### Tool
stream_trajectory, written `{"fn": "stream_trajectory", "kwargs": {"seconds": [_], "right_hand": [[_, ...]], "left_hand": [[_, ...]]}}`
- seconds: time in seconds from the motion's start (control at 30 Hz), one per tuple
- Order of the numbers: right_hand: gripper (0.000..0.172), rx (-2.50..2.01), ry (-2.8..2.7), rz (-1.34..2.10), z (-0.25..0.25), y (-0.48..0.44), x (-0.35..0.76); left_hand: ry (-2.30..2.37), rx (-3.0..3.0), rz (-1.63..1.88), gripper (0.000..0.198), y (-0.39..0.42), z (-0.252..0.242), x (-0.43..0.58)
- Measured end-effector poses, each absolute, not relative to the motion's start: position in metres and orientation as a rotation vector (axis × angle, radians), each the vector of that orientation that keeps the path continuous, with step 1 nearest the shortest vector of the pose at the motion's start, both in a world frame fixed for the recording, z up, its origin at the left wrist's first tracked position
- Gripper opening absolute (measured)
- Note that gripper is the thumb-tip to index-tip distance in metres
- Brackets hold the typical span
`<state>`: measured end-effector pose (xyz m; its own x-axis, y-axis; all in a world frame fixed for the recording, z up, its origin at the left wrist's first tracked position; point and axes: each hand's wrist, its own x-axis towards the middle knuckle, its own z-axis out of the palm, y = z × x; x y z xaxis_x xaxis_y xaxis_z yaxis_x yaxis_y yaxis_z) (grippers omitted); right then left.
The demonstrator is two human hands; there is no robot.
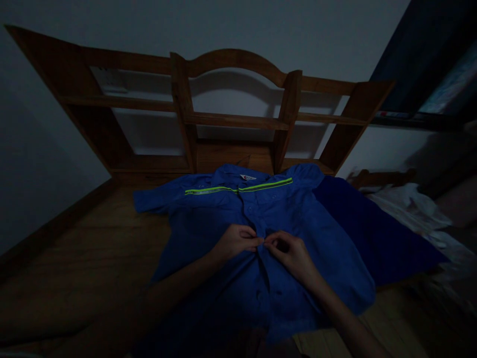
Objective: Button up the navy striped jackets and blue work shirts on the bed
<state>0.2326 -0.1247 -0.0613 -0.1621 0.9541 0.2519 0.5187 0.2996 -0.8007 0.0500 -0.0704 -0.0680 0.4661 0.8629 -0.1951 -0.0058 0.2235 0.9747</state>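
On the wooden surface (112, 243), the blue shirt (212, 221) is lying spread out, with the left hand (237, 240) and the right hand (293, 252) pinching its front placket (258, 224), fingertips (259, 241) almost meeting, so the thin edge could be slipping away if either pinch is loosening.

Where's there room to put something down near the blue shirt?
On the left, bare-looking wooden boards lie between the blue shirt and the wall; nearest you is too dark to tell. It's crowded on the right, with darker blue cloth and white bags, and mid-shirt, where left hand and right hand meet.
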Motion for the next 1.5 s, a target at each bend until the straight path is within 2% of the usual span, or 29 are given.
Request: {"fn": "stream_trajectory", "kwargs": {"seconds": [0.23,0.53,0.8,1.3,1.5], "right_hand": [[0.012,-1.301,-1.885,0.643,-0.059,-0.128,0.231],[0.01,-1.299,-1.874,0.652,-0.057,-0.128,0.232],[0.011,-1.309,-1.85,0.659,-0.06,-0.126,0.231],[0.018,-1.35,-1.857,0.71,-0.053,-0.131,0.23],[0.019,-1.288,-1.909,0.763,-0.05,-0.132,0.229]], "left_hand": [[0.879,1.201,0.734,0.03,-0.072,-0.066,0.05],[0.834,1.208,0.722,0.044,-0.067,-0.072,0.049],[0.834,1.295,0.714,0.039,-0.069,-0.067,0.049],[0.759,1.76,0.825,0.012,-0.079,-0.06,0.054],[0.783,1.999,0.774,0.018,-0.086,-0.051,0.053]]}}
